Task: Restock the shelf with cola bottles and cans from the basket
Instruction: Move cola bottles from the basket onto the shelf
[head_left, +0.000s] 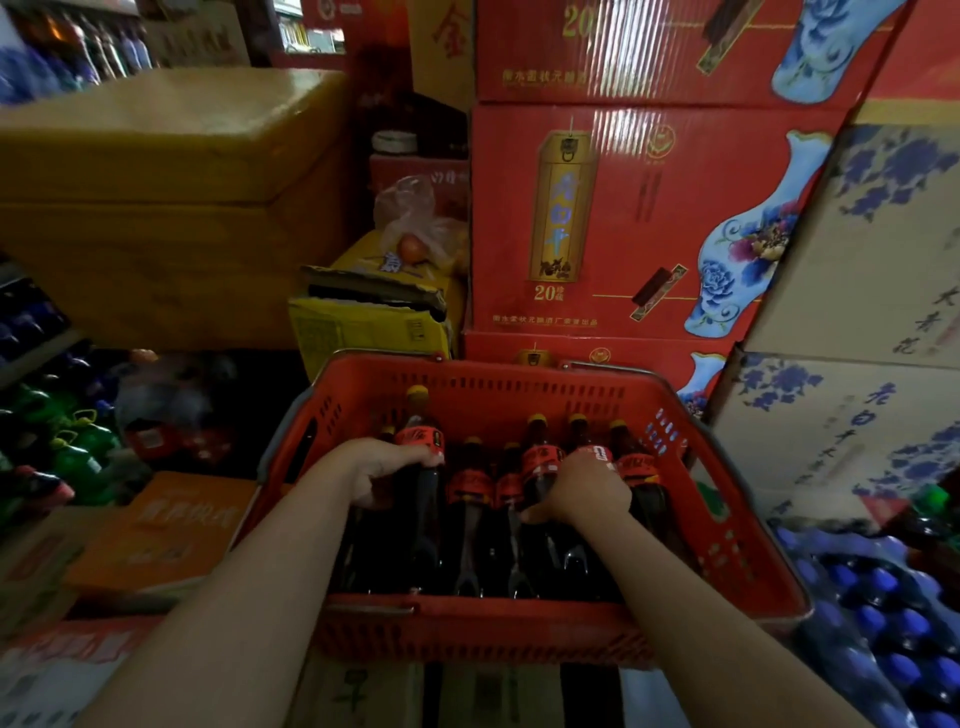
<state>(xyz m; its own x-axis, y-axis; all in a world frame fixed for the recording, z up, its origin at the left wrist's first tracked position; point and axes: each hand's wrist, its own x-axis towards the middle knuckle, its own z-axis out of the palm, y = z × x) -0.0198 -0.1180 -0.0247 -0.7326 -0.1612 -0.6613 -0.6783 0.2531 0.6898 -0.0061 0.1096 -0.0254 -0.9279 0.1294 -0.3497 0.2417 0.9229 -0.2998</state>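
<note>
Left hand (387, 470) is clamped on the tall cola bottle (422, 467) at the basket's left; right hand (587, 491) grips a bottle (540, 467) right of centre. Both remain inside the red basket (467, 631). Risk: packed neighbouring bottles may snag and topple on lifting.

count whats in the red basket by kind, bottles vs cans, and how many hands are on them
cola bottles with yellow caps, in the red basket: 6 visible
cans: 0 visible
hands gripping bottles: 2, left hand and right hand
total: 6 drinks in view; more may be hidden underneath
</note>
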